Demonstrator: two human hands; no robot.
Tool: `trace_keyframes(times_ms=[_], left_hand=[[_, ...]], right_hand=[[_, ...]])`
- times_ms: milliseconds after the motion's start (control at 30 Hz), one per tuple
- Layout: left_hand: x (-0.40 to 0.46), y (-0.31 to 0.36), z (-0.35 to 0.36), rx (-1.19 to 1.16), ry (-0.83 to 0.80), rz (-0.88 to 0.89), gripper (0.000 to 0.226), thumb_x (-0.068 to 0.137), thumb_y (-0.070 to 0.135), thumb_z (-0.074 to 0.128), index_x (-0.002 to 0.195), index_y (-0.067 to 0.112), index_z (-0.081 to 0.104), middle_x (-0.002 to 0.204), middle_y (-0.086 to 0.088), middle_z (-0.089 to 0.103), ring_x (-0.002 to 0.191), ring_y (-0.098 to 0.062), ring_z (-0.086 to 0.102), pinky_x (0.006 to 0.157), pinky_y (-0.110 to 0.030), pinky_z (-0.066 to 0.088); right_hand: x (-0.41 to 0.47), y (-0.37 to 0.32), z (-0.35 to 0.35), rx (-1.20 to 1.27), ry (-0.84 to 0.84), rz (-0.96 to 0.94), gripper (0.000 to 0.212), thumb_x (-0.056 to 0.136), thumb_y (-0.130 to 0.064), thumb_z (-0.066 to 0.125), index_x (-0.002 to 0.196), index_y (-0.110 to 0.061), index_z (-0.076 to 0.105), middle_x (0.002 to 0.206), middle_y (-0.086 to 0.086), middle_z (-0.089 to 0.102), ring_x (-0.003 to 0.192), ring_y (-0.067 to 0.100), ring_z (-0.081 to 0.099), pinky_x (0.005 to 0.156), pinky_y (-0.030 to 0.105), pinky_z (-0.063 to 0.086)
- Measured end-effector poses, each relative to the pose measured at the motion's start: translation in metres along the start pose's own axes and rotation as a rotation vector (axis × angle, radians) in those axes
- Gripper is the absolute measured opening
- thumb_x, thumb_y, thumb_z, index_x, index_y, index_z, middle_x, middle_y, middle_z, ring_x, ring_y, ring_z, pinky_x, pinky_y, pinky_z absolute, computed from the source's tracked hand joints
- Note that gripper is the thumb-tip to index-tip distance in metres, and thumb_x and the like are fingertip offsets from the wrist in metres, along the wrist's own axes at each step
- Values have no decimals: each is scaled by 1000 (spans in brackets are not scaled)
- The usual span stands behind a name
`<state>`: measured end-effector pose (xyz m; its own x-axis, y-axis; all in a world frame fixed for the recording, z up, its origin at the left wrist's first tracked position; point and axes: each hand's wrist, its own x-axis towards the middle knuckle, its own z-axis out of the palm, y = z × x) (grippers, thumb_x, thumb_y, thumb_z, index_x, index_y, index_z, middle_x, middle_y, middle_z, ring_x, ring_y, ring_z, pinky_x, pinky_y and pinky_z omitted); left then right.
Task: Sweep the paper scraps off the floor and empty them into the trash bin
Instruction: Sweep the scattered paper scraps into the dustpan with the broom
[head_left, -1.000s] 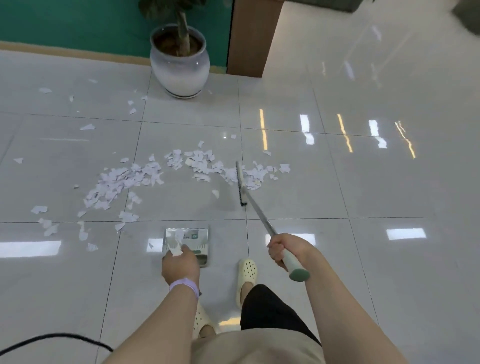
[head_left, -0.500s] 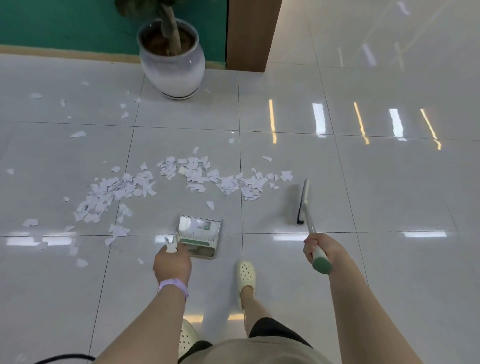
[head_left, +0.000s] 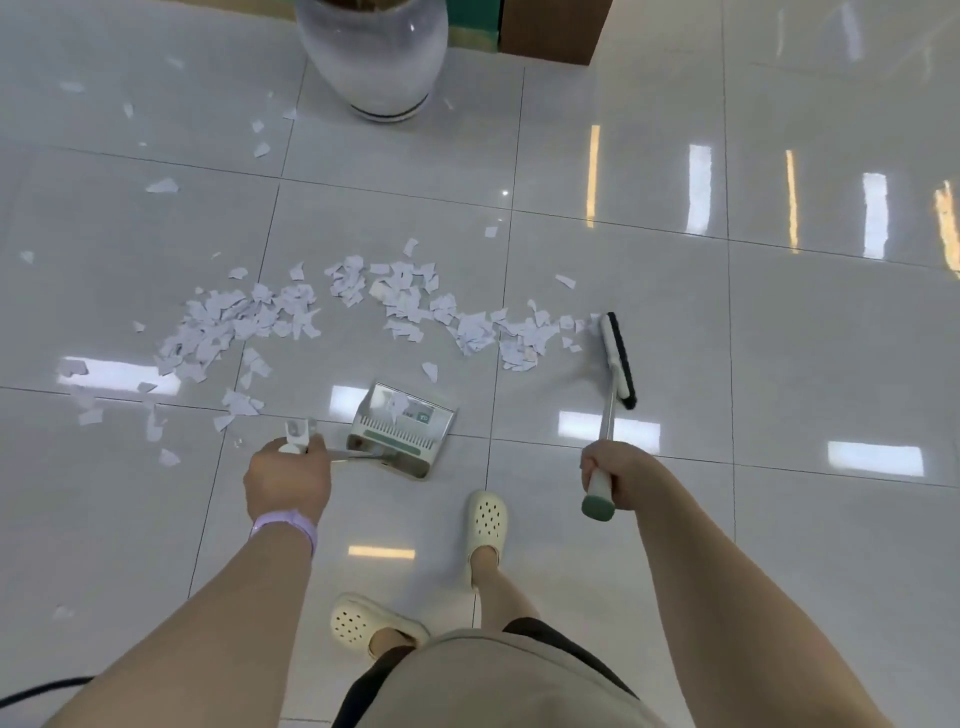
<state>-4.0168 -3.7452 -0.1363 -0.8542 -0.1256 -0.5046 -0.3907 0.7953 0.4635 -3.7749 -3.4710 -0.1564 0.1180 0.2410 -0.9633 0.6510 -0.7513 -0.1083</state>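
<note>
Paper scraps (head_left: 395, 306) litter the floor (head_left: 675, 322); right hand (head_left: 615, 475) fingers grip the broom (head_left: 615, 358), left hand (head_left: 288, 480) fingers grip the dustpan (head_left: 402, 434).

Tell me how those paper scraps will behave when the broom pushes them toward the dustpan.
The paper scraps look thin and small, so they are probably very light and may flutter or scatter under a fast stroke of the broom. The floor is glossy tile, so they should slide easily, though flat pieces might slip under the bristles or the lip of the dustpan.
</note>
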Motion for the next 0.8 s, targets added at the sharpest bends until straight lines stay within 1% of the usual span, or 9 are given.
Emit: trace_keyframes(times_ms=[67,167,233,367,467,567,667,733,800], left_hand=[[2,0,0,6,14,-3,34,93,33,63,69,10,56,68,-10,59,71,-36,60,64,-32,43],[-10,-5,6,-8,30,-15,29,94,37,64,77,13,62,70,-7,62,70,-34,60,63,-31,43],[-12,-5,7,-19,29,-31,26,95,36,64,81,14,64,71,-5,62,71,-33,59,65,-32,44],[-7,-4,2,-23,22,-41,21,94,33,64,81,16,65,66,1,58,70,-31,60,64,-30,44],[-15,-5,1,-9,-5,-61,18,95,34,61,83,21,65,65,5,56,67,-27,56,63,-29,42],[-10,-5,-5,-19,-41,-70,19,95,37,58,85,22,64,68,4,60,69,-26,60,63,-30,44],[-1,-6,-12,-6,-83,-76,25,96,41,53,97,21,67,77,0,66,74,-27,63,66,-31,47],[-3,-4,-12,-10,-96,-70,29,97,42,53,106,18,68,81,-2,67,76,-27,61,68,-31,46],[-8,1,-9,-29,-107,-71,27,98,38,53,111,19,67,75,1,64,73,-25,58,68,-31,47]], right_hand=[[-6,-5,37,-114,-61,4,14,79,9,42,76,-4,47,59,11,51,53,24,49,51,32,43],[-29,-5,93,-143,-171,14,15,87,10,39,86,-3,46,69,11,49,56,23,49,52,32,46],[-47,-1,124,-172,-258,26,16,89,9,39,85,-4,46,65,10,48,53,22,48,47,27,47],[-70,-4,182,-139,-434,111,24,77,9,43,95,-5,47,51,7,46,37,19,45,42,25,43],[-78,-39,215,15,-586,173,18,80,8,48,87,-9,46,54,2,41,34,11,41,34,22,39],[-73,-86,219,174,-707,229,22,86,4,45,77,-16,39,50,-2,37,32,8,38,30,20,37],[-71,-115,200,294,-848,303,20,90,4,47,77,-11,43,53,-2,37,33,9,41,32,21,41],[-77,-125,187,253,-898,321,21,85,8,58,77,-7,46,53,-1,38,34,10,43,33,22,43],[-89,-132,177,135,-859,328,30,78,3,74,76,-9,46,51,-2,37,33,9,41,32,20,40]])
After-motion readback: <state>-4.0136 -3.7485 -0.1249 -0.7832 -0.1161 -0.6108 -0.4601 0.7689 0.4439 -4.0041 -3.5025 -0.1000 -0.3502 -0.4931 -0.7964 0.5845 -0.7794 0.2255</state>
